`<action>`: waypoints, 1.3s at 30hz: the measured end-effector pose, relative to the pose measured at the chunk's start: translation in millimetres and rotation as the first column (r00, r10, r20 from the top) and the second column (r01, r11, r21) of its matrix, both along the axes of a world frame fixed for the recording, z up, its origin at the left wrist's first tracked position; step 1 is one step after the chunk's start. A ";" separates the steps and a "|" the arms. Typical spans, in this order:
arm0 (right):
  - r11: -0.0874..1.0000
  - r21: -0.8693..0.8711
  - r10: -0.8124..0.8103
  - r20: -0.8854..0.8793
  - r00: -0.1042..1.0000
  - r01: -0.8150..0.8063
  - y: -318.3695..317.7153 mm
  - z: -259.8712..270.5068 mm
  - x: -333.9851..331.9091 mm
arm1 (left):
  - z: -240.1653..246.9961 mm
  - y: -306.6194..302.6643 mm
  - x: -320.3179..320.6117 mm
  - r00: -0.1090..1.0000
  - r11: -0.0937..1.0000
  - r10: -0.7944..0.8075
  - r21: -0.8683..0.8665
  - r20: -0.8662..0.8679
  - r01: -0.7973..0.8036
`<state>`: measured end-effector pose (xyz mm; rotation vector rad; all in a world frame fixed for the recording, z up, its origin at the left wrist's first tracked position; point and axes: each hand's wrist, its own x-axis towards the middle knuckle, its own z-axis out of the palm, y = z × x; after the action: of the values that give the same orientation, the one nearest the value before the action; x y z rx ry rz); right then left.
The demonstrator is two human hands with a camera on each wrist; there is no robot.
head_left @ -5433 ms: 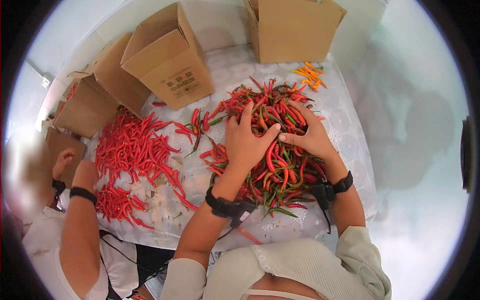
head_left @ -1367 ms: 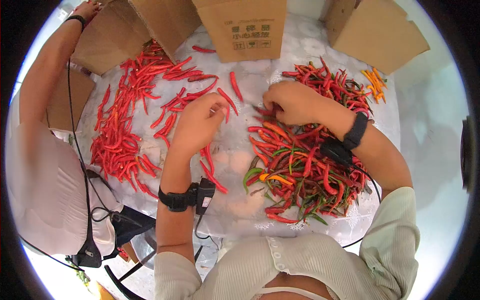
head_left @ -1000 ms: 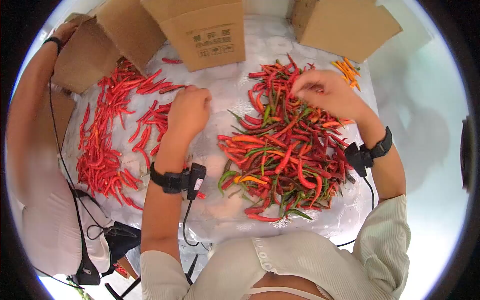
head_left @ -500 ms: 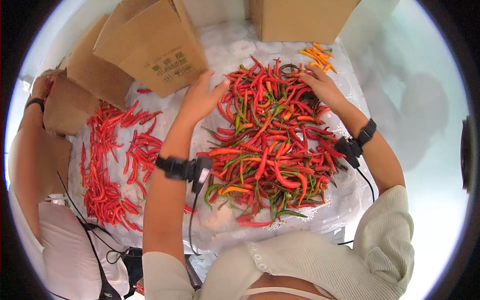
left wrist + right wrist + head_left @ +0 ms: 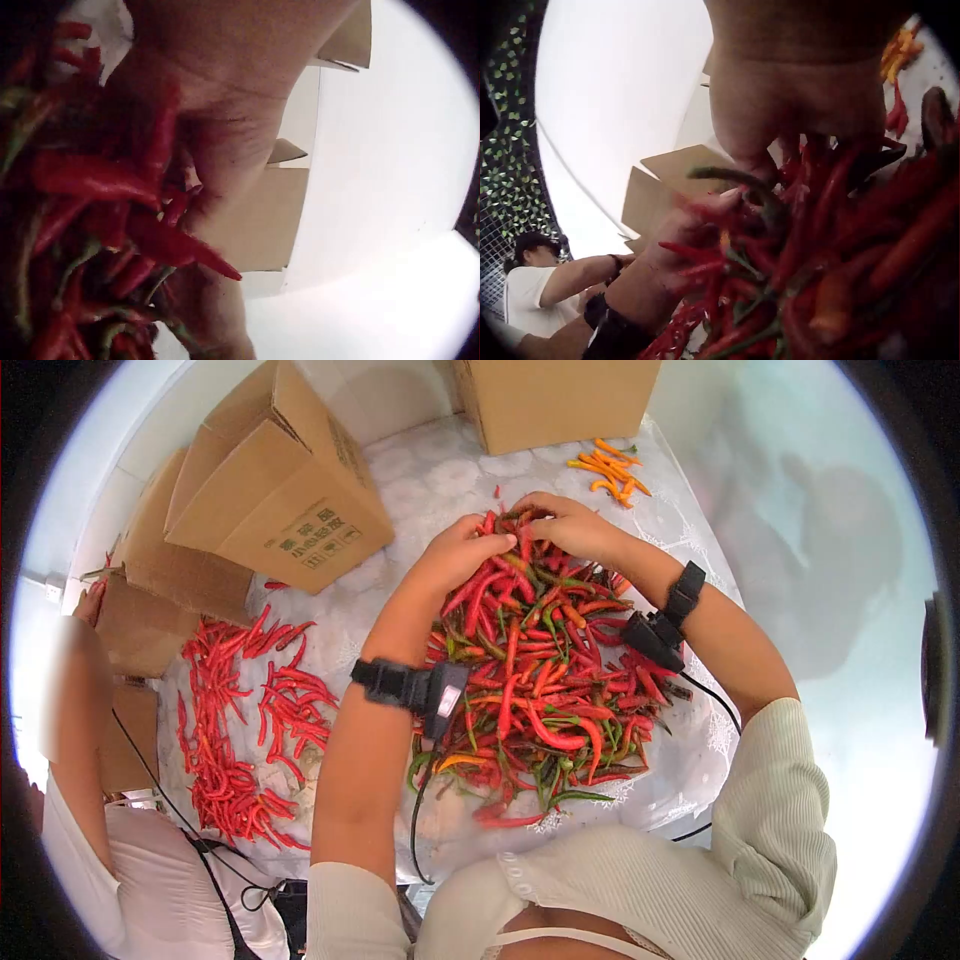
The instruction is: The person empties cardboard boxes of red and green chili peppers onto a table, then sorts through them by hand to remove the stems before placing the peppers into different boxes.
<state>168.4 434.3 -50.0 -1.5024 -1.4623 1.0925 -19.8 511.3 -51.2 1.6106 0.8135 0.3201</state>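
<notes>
At the far end of a heap of mixed red, green and orange chillies point(image 5: 540, 690), both hands are close together. The left hand point(image 5: 458, 560) curls round chillies from the left, its thumb pointing at the right hand point(image 5: 578, 528), whose fingers bend down into the heap. In the left wrist view red chillies point(image 5: 90, 178) lie against the palm side of the left hand point(image 5: 225, 97), and its fingertips are partly hidden. The right wrist view has the right hand point(image 5: 802, 97) with fingers among chillies point(image 5: 810, 247), beside the left hand point(image 5: 649, 262).
Red chillies point(image 5: 215, 730) lie spread on the left of the table point(image 5: 430, 465). Cardboard boxes point(image 5: 300, 530) stand at the back left, another box point(image 5: 560, 405) at the back. Orange chillies point(image 5: 612, 472) lie behind the heap. A second person point(image 5: 150, 870) is at the left.
The left hand has come right from beside the box to the heap's far end, and the right hand has moved left to meet it. Chillies there are bunched closer. The view has shifted.
</notes>
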 end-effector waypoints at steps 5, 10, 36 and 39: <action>0.952 0.201 0.205 0.138 0.969 -0.230 -60.4 52.4 -18.8 | 56.2 -57.3 -47.6 0.974 0.957 -0.225 0.193 0.028 0.216; 0.882 0.246 0.302 0.360 0.883 -0.402 -121.2 95.5 -7.4 | 72.8 -95.5 -91.2 0.981 0.795 -0.193 0.587 0.009 0.151; 0.993 0.098 0.020 0.352 0.936 -0.058 -98.1 14.6 -34.3 | 11.4 -85.1 -51.4 0.976 0.956 0.060 0.269 0.211 -0.117; 0.980 0.195 -0.008 0.189 0.982 -0.029 -97.3 11.5 -41.2 | 7.3 -88.4 -46.3 0.948 0.976 0.083 0.167 0.308 -0.140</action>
<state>127.2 337.0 -38.5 -1.4894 -1.6578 0.8013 -66.1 422.9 -43.9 1.6397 0.6559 0.7232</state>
